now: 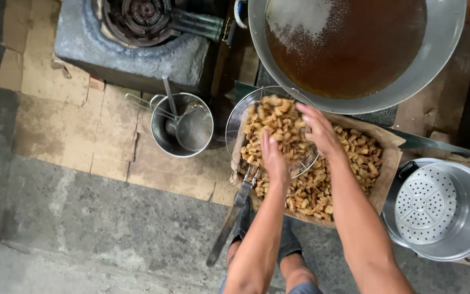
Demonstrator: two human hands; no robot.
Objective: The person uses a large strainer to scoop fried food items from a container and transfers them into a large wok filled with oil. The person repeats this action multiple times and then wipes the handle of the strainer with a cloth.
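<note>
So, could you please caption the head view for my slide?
Both hands, left and right, gather golden fried pieces into a round wire skimmer.

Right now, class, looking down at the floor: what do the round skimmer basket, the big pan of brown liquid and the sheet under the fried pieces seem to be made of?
The round wire skimmer basket looks like thin bare metal mesh: you can see through it. The big round pan of brown liquid appears to be dull grey metal, perhaps aluminium, with a smooth brushed sheen. The brown sheet is probably paper or card: matte and creased.
</note>
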